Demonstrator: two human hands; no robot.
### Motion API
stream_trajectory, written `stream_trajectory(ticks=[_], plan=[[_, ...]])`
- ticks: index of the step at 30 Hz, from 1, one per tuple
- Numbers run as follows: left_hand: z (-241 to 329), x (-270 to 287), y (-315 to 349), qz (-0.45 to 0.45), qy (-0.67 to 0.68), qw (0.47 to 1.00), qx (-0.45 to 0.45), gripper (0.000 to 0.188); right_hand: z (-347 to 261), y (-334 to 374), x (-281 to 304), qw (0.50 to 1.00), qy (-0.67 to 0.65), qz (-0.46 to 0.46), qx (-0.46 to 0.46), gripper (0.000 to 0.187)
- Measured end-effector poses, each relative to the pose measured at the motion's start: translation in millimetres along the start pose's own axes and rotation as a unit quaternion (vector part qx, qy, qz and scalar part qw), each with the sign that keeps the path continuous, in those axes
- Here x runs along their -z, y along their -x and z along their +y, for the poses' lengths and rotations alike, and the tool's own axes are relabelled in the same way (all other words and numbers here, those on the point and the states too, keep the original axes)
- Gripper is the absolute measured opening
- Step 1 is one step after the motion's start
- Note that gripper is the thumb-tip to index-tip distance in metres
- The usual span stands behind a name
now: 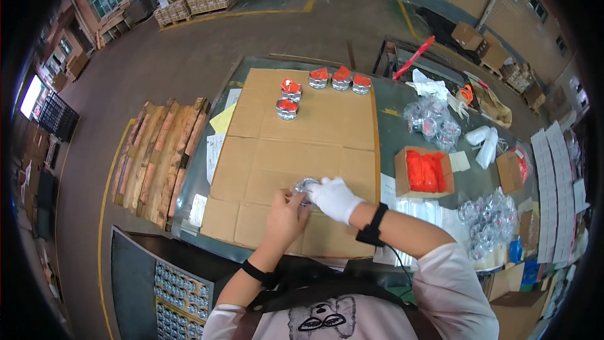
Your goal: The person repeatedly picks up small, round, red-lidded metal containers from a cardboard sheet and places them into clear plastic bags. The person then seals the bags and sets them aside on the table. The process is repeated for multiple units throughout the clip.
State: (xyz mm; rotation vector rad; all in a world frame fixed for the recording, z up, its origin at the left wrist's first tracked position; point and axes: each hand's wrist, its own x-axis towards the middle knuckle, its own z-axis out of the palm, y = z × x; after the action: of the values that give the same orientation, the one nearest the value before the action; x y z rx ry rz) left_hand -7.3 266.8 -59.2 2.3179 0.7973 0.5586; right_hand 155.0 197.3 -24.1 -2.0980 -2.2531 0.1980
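Note:
A round silver metal part (306, 185), glossy as if under clear plastic, is held low over the near half of a flat cardboard sheet (296, 157). My bare left hand (286, 215) pinches it from the left. My right hand (335, 199), in a white glove, grips it from the right, covering part of it. Toward the far side of the sheet stand two silver round parts with red tops, one nearer (287, 109) and one just behind it (291, 90). A row of similar red-topped parts (341, 78) lines the far right corner.
Right of the sheet stands an open box of red pieces (425, 171). Plastic-wrapped parts lie in a far pile (434, 123) and a near pile (489, 220). White plastic sleeves (418, 211) lie beside my right forearm. A wooden pallet (157, 160) rests on the floor at left.

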Motion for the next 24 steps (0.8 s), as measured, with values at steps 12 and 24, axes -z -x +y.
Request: stream_trajectory(ticks=[12,24], plan=[[20,-52,-15,0.030,0.293,0.955,-0.024,0.027,25,134,-26,0.882,-0.413,0.124,-0.189,0.021],[249,-298,10,-0.391,0.020,0.907,-0.153,0.024,273,585,59,0.642,0.009,0.288,-0.710,0.026]])
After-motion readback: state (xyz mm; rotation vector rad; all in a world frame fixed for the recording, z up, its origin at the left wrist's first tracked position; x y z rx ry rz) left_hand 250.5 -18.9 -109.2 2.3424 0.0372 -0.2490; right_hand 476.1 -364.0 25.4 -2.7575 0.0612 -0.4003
